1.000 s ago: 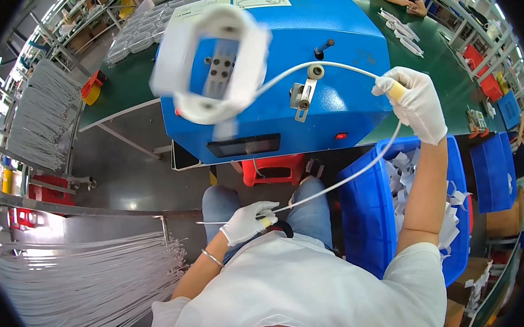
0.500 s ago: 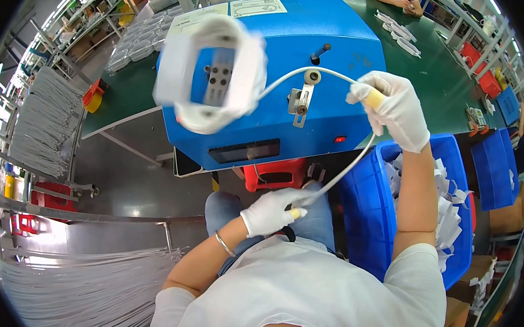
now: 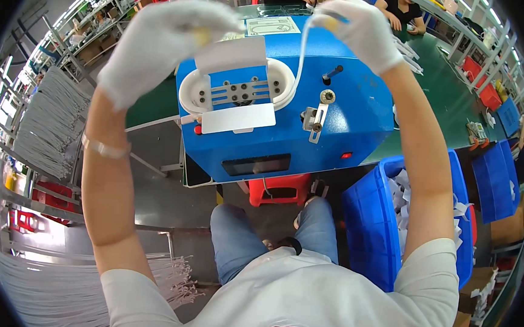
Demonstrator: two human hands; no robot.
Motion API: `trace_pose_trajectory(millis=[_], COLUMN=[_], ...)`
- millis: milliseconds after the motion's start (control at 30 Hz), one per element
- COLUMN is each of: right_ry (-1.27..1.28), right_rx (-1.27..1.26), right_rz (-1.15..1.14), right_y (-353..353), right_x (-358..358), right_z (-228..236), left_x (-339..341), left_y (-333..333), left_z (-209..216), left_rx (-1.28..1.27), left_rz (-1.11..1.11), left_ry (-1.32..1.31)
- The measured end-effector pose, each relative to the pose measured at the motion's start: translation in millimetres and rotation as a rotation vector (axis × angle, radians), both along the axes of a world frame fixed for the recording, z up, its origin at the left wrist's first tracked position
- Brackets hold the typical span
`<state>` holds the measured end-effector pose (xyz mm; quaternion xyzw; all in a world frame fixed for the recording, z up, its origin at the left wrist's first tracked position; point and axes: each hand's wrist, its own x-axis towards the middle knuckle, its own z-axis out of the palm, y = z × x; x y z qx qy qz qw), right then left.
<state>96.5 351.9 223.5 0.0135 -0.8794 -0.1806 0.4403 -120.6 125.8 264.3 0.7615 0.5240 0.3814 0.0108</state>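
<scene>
A white cable [image 3: 301,60] runs from my right hand [image 3: 361,34] down to the right end of the winding head, where turns lie around its rim. My gloved right fingers, tipped with yellow finger covers, pinch the cable above the blue winding machine [image 3: 350,124]. The oval winding head [image 3: 195,92] has white end pieces, a slotted metal middle and two flat white flaps, an upper one [image 3: 232,55] and a lower one [image 3: 239,119]. My left hand [image 3: 167,44], gloved and blurred, is raised at the upper flap; whether its fingers grip anything is unclear.
A blue bin [image 3: 370,226] with white pieces stands to my right. Bundled pale cables hang on racks [image 3: 46,124] at the left. A red stool [image 3: 278,191] is under the machine. On the green table [image 3: 434,84] lie white coils; people sit beyond.
The winding head was blurred with motion and upright; now it is still and lies level. My left hand has risen from my lap, off the cable, to its upper flap. My right hand moved up and left.
</scene>
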Motion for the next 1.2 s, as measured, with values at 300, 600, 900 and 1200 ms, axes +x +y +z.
trace_pose_trajectory(millis=[300, 600, 900, 1200], right_ry=[-0.053, -0.744, -0.188, -0.618], right_rx=[-0.250, -1.347, -2.367, -2.461], right_rz=[-0.229, -0.040, 0.822, 0.674], right_y=[-14.2, -133.1, -179.0, -215.9], right_x=[28.3, 125.2, 63.9, 56.4], right_z=[8.2, -89.8, -182.3, -160.8], left_x=[16.1, 74.7, 67.4, 79.9], left_y=[-30.9, -65.4, -57.7, -76.1], left_z=[6.8, -165.5, -105.5, -196.8], left_rx=[0.043, -0.273, -0.324, -0.806], left_rz=[0.119, -0.324, -0.655, -0.368], left_ry=[-0.318, -1.347, -0.561, -0.849])
